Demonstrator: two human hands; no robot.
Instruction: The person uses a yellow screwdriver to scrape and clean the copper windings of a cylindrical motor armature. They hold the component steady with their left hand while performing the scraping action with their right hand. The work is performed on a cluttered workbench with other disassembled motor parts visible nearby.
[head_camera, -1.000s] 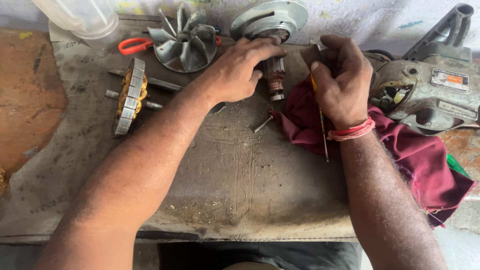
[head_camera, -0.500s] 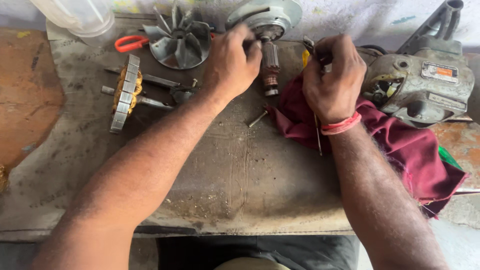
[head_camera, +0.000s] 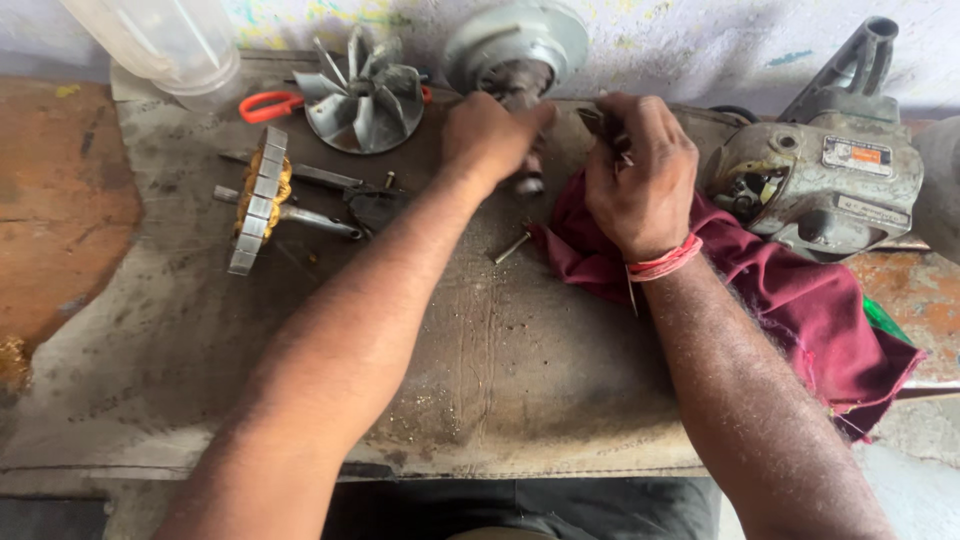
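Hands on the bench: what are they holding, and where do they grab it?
The left hand grips the motor rotor by its shaft, below the round housing. The right hand pinches a small dark tool; which part, I can't tell.

Fan impeller (head_camera: 362, 92) behind wound rotor (head_camera: 258, 200); cloth (head_camera: 780, 300) right of screw (head_camera: 511, 247); motor housing (head_camera: 815, 185) on cloth's far side.

The left hand (head_camera: 495, 135) now sits farther toward twelve o'clock on the bench than a second ago, its fingers closed around the shaft of the motor armature (head_camera: 520, 60), hiding more of the copper part. The right hand (head_camera: 640, 180) has also shifted toward twelve o'clock, and the thin tool in its grip is mostly hidden now.
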